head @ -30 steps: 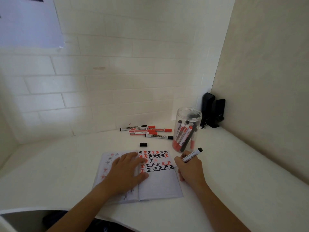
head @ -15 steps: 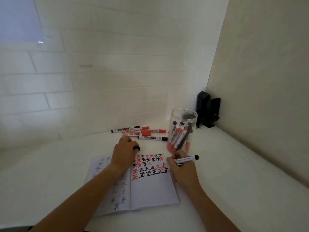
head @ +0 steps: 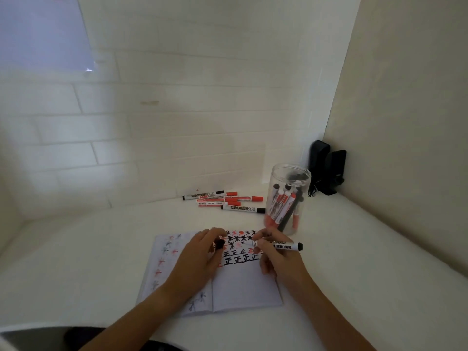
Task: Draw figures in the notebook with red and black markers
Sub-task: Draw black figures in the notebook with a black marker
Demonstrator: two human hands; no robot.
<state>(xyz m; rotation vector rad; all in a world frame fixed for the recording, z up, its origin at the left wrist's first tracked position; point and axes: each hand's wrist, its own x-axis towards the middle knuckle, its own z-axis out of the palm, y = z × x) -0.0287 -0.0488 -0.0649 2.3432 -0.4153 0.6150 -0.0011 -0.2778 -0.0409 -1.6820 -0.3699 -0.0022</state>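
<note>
left hand [head: 200, 257] pinches black cap [head: 219, 243]; right hand [head: 276, 257] grips marker [head: 278, 244].

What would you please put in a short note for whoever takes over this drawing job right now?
Left hand pinches the black cap over the open notebook.
Right hand grips the uncapped black marker, tip pointing at the cap.
Spare markers lie by the wall; more stand in the clear jar.
Done: rows of red and black figures across the top of the right page.
Left: probably cap this marker, then fill the blank lower page.
</note>
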